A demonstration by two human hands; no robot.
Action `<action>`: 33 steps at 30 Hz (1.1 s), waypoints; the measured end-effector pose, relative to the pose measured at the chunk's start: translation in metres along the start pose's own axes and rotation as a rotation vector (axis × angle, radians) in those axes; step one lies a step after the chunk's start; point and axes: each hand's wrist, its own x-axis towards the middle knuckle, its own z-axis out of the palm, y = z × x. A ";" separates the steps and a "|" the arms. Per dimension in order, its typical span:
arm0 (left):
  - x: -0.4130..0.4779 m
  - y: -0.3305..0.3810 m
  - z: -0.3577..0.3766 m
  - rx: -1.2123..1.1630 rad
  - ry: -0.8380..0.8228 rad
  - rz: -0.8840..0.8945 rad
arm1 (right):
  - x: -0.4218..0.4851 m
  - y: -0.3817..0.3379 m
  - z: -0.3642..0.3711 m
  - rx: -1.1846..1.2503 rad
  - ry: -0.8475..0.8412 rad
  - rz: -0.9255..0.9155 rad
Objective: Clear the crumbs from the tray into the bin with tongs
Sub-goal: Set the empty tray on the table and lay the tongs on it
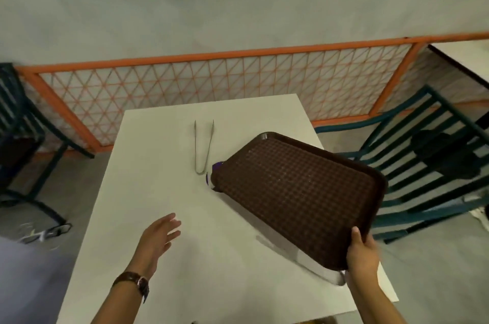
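Note:
A brown textured tray (296, 191) hangs tilted above the right side of the white table (158, 191). My right hand (362, 255) grips its near right corner, thumb on top. A few pale crumbs dot its surface. Metal tongs (203, 147) lie on the table beyond the tray's left edge, arms pointing away from me. My left hand (158, 239) hovers over the table's near left part, fingers spread and holding nothing. A purple and white thing (214, 168) peeks out from under the tray's far left corner. I see no bin.
Teal slatted chairs stand to the right (423, 165) and far left (21, 117). An orange mesh fence (211, 80) runs behind the table. A blurred grey object with glasses-like shapes (45, 233) sits at the left. Another table's corner (465, 59) shows at the upper right.

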 end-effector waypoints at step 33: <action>0.099 0.019 0.108 0.361 -0.123 -0.062 | 0.070 -0.012 0.110 -0.596 -0.480 0.054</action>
